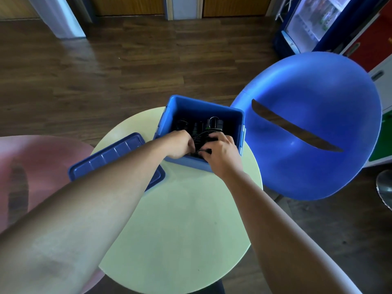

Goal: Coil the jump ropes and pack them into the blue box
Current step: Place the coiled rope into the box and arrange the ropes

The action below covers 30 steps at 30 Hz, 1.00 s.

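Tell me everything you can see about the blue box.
The blue box is a rectangular tub of smooth plastic with a thick rim and clip latches on two sides. It stands upright and open on the far part of the round pale-green table, with its lid flat to its left. Black jump ropes lie inside. The left hand and right hand reach in over the near wall, fingers curled in the ropes.

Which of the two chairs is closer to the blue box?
The blue chair, on the right, almost touching the box. The pink chair stands at the left, beyond the lid.
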Available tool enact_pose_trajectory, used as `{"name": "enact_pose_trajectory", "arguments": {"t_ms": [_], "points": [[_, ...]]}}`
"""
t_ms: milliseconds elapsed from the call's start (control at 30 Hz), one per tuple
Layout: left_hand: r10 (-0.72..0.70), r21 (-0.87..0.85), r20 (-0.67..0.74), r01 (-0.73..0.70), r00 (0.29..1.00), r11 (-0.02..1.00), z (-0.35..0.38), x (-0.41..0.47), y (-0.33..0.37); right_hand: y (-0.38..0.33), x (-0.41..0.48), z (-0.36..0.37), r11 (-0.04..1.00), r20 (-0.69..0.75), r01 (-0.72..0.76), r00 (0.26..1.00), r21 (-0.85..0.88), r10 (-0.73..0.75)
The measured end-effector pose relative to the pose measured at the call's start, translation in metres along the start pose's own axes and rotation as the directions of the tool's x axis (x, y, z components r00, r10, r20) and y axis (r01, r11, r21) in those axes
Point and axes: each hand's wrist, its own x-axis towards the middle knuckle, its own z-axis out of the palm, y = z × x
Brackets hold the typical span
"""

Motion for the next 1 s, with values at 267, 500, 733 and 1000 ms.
{"name": "enact_pose_trajectory", "arguments": {"t_ms": [267, 500, 733, 1000], "points": [[0.048, -0.031, -0.096, -0.052, 0.994, 0.998, -0.009, -0.019, -0.007, -0.016, 0.003, -0.004, 0.991, 0.041, -0.073, 0.996, -0.111, 0.078], [0.107, -0.139, -0.103, -0.121, 0.989, 0.983, -0.014, -0.031, -0.017, -0.014, -0.002, -0.004, 0.998, -0.04, -0.053, 0.998, -0.028, 0.052], [0.187, -0.204, -0.186, -0.224, 0.965, 0.953, -0.013, -0.033, -0.006, -0.005, -0.012, -0.011, 0.995, -0.163, -0.061, 0.984, 0.081, 0.074], [0.078, -0.166, -0.4, -0.155, 0.913, 0.974, -0.006, -0.019, 0.001, 0.006, -0.021, -0.025, 0.984, -0.244, -0.084, 0.962, 0.158, 0.121]]}}
